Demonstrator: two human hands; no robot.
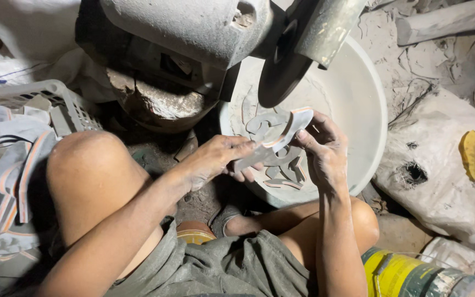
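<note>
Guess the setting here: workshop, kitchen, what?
Likely a small, dusty tile-cutting workshop. A grinding machine with a dark disc stands over a white basin of cut pieces, both hands hold a curved tile piece, and a basket holds more offcuts.

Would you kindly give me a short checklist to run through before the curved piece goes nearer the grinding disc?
1. Both hands on the piece: ok. The left hand and right hand hold the curved piece by its two ends.
2. Piece apart from the grinding disc: ok.
3. Fingers away from the disc: ok.
4. Disc spinning or still: cannot tell.
5. White basin under the work: ok; cut pieces lie inside.
6. Hand protection: not ok, bare hands.
</note>
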